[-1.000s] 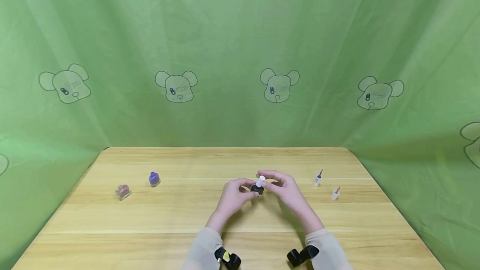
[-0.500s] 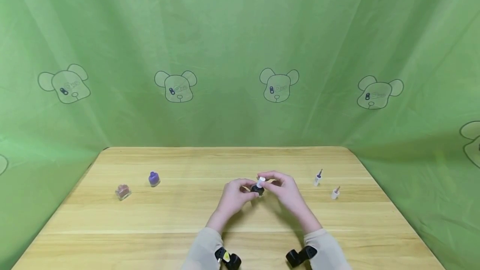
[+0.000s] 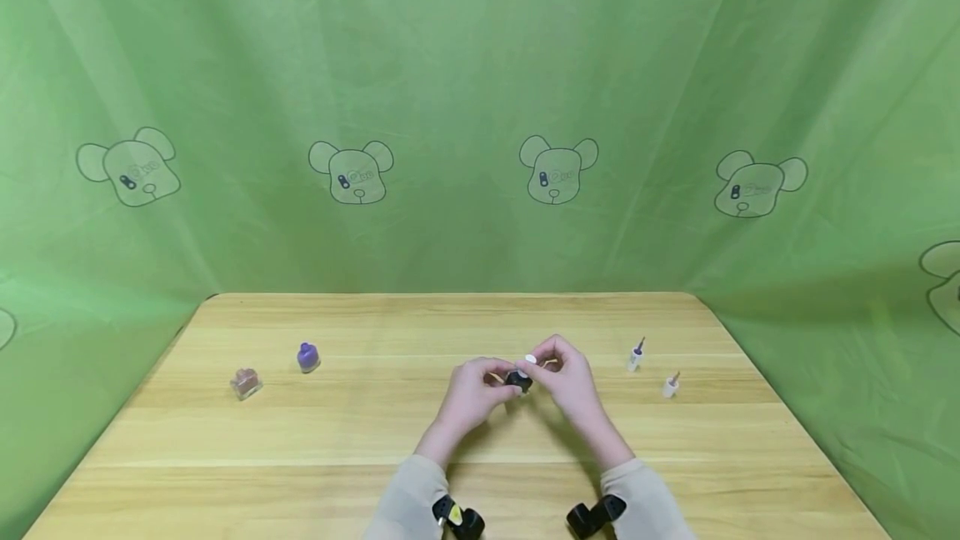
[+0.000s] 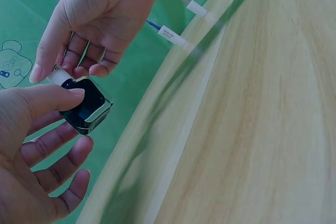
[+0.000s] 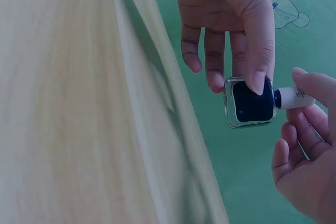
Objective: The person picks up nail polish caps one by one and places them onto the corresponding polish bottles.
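Observation:
My left hand (image 3: 472, 394) grips a small glass nail polish bottle (image 5: 253, 102) filled with very dark polish, thumb on one face and fingers behind. The bottle's white cap (image 5: 295, 98) sits at its neck, pinched between the thumb and fingers of my right hand (image 3: 566, 377). A narrow dark neck shows between cap and glass in the right wrist view. In the left wrist view the bottle (image 4: 88, 106) is tilted, its cap (image 4: 59, 75) towards the right hand.
Two white caps with brushes pointing up, one purple (image 3: 636, 355) and one pinkish (image 3: 671, 386), stand on the wooden table (image 3: 300, 457) at right. At left are an uncapped purple bottle (image 3: 307, 357) and an uncapped pink bottle (image 3: 245, 384). A green curtain (image 3: 450, 65) hangs behind.
The right hand's fingers have shifted and curled more around the white cap, which now sits slightly further right and more tilted. The left hand keeps its grip on the bottle.

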`<state>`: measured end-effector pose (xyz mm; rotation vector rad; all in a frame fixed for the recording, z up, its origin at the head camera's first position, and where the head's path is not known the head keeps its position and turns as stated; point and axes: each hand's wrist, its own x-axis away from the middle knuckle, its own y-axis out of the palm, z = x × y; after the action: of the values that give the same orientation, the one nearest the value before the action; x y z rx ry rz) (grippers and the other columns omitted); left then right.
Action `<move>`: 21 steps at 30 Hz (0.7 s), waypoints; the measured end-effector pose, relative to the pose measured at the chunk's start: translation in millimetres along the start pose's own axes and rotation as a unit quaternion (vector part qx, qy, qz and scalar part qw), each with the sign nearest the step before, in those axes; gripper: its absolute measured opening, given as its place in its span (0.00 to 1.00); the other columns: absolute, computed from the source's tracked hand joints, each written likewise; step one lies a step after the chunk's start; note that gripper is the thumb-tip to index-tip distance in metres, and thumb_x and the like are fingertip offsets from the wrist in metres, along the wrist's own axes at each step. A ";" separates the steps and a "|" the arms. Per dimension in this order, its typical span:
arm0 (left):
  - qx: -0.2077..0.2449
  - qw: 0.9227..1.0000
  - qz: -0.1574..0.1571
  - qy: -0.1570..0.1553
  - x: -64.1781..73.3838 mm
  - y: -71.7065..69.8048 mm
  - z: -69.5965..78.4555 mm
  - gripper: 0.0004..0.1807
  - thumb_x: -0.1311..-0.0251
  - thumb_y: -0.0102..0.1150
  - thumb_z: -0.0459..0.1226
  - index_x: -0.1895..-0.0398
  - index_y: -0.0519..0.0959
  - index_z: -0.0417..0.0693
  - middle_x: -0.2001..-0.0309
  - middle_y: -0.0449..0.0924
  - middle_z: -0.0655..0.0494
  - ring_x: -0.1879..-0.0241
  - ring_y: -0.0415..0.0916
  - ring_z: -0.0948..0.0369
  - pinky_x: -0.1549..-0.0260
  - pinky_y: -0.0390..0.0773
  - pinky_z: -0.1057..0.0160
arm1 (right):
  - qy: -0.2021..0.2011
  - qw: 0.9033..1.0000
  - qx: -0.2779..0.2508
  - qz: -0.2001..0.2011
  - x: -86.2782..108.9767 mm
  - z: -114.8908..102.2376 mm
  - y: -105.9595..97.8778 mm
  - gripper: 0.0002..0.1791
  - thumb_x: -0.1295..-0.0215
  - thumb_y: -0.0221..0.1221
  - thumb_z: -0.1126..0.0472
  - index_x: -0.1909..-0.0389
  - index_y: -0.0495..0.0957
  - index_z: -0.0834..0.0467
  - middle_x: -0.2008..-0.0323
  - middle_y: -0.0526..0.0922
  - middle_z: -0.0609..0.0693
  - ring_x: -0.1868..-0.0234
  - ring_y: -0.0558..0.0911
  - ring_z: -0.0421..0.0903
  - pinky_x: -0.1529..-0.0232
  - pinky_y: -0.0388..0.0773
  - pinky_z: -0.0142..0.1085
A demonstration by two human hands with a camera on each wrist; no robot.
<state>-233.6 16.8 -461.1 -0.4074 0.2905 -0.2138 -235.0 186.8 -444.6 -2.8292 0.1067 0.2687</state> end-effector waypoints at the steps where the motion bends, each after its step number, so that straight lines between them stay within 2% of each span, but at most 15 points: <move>1: -0.001 1.000 0.000 -0.001 0.0 0.1 0.1 0.15 0.49 0.71 0.36 0.56 0.85 0.45 0.59 0.86 0.50 0.68 0.78 0.65 0.70 0.77 0.72 | 0.000 1.000 -0.002 -0.002 0.1 -0.3 0.2 0.15 0.47 0.71 0.64 0.63 0.76 0.65 0.68 0.79 0.50 0.72 0.75 0.39 0.69 0.73 0.27; 7: 0.004 1.000 0.005 -0.009 -0.3 -1.7 -0.9 0.14 0.48 0.71 0.37 0.57 0.85 0.47 0.60 0.85 0.51 0.67 0.78 0.64 0.68 0.78 0.71 | -0.034 0.998 0.024 -0.045 -2.2 0.4 -5.1 0.22 0.44 0.69 0.60 0.49 0.77 0.61 0.57 0.82 0.57 0.59 0.76 0.38 0.59 0.76 0.28; 12: 0.011 1.000 0.007 -0.016 -0.8 -3.9 -1.8 0.14 0.48 0.71 0.37 0.57 0.85 0.47 0.57 0.85 0.50 0.66 0.78 0.64 0.67 0.78 0.70 | -0.081 0.990 0.057 -0.104 -4.6 3.1 -16.1 0.26 0.41 0.67 0.56 0.41 0.75 0.56 0.49 0.83 0.55 0.52 0.78 0.41 0.53 0.76 0.29; 16: 0.007 1.000 0.005 -0.017 -1.0 -4.2 -2.1 0.14 0.48 0.71 0.37 0.57 0.85 0.47 0.58 0.85 0.51 0.66 0.77 0.65 0.68 0.77 0.70 | -0.088 0.984 0.067 -0.143 -5.2 4.2 -21.7 0.24 0.39 0.65 0.55 0.41 0.77 0.54 0.46 0.83 0.54 0.53 0.80 0.44 0.53 0.77 0.31; 21: 0.006 1.000 0.002 -0.018 -1.5 -3.8 -1.8 0.15 0.49 0.72 0.37 0.57 0.85 0.48 0.58 0.85 0.51 0.67 0.77 0.65 0.69 0.76 0.70 | -0.078 0.982 0.069 -0.160 -5.6 4.8 -23.5 0.21 0.36 0.63 0.55 0.43 0.78 0.55 0.44 0.83 0.55 0.58 0.81 0.44 0.56 0.76 0.32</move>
<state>-236.1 13.1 -460.8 -0.3990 0.2542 -0.2034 -239.0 210.9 -441.3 -2.6232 -0.3481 0.3914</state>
